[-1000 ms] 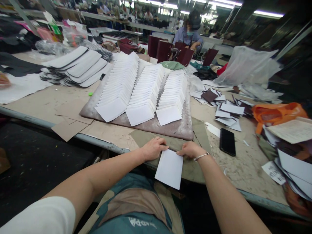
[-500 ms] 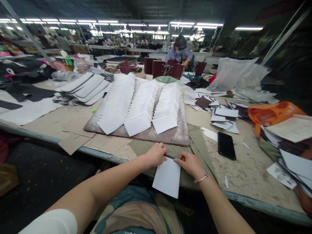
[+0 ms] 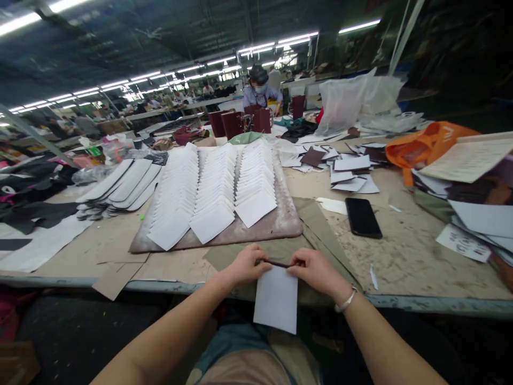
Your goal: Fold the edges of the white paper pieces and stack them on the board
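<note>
A white rectangular piece [image 3: 276,299] with a thin dark strip along its top edge hangs over the table's front edge. My left hand [image 3: 249,263] pinches its upper left corner, thumb on the white face. At the upper right corner, my right hand [image 3: 316,270] pinches the same edge in a like way. Under both hands lies olive green cloth [image 3: 236,254]. Just beyond, a worn brown board [image 3: 288,224] carries three rows of overlapping white pieces [image 3: 212,224].
To the right lie a black phone [image 3: 363,217], loose white and brown pieces [image 3: 352,163] and an orange bag [image 3: 433,144]. Stacked rounded panels [image 3: 120,187] are at left, brown card scraps [image 3: 118,278] at the front edge. A co-worker [image 3: 260,93] sits across the table.
My view has tilted and shifted. The dark strip at the piece's top edge now shows between my hands, and both thumbs rest on its upper corners.
</note>
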Tool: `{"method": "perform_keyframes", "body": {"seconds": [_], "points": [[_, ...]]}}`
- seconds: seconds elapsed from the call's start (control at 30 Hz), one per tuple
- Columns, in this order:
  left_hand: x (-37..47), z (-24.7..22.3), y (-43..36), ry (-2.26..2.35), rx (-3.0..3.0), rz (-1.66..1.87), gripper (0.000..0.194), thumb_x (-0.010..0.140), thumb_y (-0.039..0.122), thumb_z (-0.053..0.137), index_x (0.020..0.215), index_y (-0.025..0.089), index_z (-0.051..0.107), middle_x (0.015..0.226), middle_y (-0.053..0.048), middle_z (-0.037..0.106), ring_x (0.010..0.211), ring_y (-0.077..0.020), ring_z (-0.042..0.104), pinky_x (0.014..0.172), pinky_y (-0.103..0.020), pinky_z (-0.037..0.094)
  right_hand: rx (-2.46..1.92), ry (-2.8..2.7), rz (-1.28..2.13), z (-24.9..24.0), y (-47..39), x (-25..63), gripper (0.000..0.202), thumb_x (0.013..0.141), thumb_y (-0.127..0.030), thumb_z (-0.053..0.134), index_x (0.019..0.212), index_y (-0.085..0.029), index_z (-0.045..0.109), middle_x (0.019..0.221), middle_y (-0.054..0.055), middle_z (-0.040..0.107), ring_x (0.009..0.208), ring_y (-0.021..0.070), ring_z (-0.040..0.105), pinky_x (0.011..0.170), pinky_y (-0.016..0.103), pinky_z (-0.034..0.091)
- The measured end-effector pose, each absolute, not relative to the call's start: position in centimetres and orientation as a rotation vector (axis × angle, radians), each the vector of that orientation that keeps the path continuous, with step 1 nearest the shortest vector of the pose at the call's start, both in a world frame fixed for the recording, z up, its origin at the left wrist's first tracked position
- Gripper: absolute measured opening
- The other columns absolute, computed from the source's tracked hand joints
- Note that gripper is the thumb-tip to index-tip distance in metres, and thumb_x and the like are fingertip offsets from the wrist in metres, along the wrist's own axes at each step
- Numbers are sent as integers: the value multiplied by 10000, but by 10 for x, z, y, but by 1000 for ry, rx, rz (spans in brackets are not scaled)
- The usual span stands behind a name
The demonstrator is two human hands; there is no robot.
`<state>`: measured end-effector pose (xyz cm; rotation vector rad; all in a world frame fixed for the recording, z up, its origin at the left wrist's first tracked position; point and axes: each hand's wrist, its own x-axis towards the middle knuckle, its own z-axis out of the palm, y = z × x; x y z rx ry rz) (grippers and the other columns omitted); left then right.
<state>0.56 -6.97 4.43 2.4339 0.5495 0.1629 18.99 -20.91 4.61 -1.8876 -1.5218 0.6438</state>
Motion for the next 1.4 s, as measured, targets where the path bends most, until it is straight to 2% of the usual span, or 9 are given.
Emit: {"method": "perform_keyframes", "body": {"seconds": [0.17,0.3,0.43,0.53,0.67,0.87,0.97,1.17,1.4], "points": [[9,59,-68,455,2271,171,171,816,258,580,715,140,651,695,0,555,713,-128,532,663,-213,403,-1842,-1528,701,54,-213,193,94,726,-275,657,692,-191,631,714,-2,582,665,139,534,610,246,391],[19,67,-76,345,2388,167,181,810,230,585,655,147,628,663,9,508,670,-115,501,622,-209,365,-1794,-1623,692,61,-215,190,311,707,-384,705,953,-199,660,892,33,617,750,160,558,678,264,416],[34,71,-81,318,2364,221,198,793,238,606,619,143,613,651,9,505,656,-110,493,612,-214,358,-1733,-1749,681,62,-210,187,194,837,-322,562,732,-204,674,730,10,597,699,144,551,655,251,390],[40,73,-77,491,2112,253,174,778,308,622,790,139,660,734,-11,586,675,-122,525,613,-219,392,-1785,-1588,626,57,-206,190,280,858,-336,513,656,-194,646,676,3,573,668,140,541,614,248,368],[28,67,-65,656,1855,231,483,756,411,637,1146,132,581,1033,-75,641,781,-158,589,692,-258,459,-1936,-1277,607,50,-204,201,372,851,-427,474,612,-185,624,634,0,563,637,154,531,564,252,351],[-3,38,-63,824,1957,182,229,745,242,614,942,150,686,879,-27,693,792,-175,610,707,-259,469,-2222,-1283,686,43,-211,207,463,857,-521,425,619,-190,645,553,15,569,556,168,520,500,263,320],[-7,34,-70,829,2103,179,171,760,181,579,880,172,701,843,-9,688,774,-161,607,708,-250,461,-2243,-1442,592,42,-215,205,407,818,-551,510,947,-210,692,786,61,671,697,213,591,600,290,408],[1,32,-76,548,2480,249,217,849,180,504,993,184,668,888,-44,644,847,-163,583,784,-261,452,-1998,-1782,89,42,-202,204,507,840,-306,575,1317,-167,474,1241,120,543,1156,267,457,973,398,367],[7,17,-75,422,2620,242,345,908,223,438,1242,188,516,986,-71,613,913,-182,558,850,-313,456,-1846,-2022,324,23,-184,197,270,832,-187,577,1087,-236,651,923,47,631,888,196,547,832,360,428]]}}
